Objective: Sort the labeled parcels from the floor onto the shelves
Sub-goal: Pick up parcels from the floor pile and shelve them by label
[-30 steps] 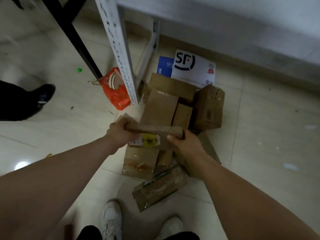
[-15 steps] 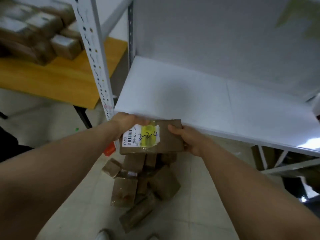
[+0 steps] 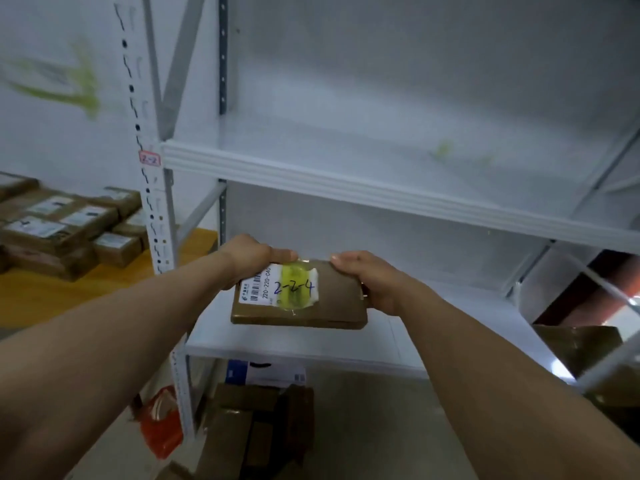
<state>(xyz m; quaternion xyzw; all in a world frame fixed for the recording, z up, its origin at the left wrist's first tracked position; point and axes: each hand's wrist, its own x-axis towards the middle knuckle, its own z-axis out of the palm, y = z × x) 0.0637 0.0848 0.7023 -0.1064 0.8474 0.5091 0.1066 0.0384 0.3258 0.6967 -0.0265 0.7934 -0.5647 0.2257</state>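
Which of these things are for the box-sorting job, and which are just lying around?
For the job:
- parcel marked 2-2-4, gripped by the left hand and right hand
- shelf tagged 2-2
- floor parcels under the rack

Just lying about:
- orange bag on the floor
- labelled boxes on the wooden table

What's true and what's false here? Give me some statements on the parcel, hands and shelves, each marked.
1. The left hand and right hand both hold the parcel. True.
2. The label reads 3-1-4. False: it reads 2-2-4.
3. The parcel lies on a shelf. False: it is held up in front of the lower shelf.
4. A tag on the post reads 2-2. True.
5. Boxes lie on the table. True.
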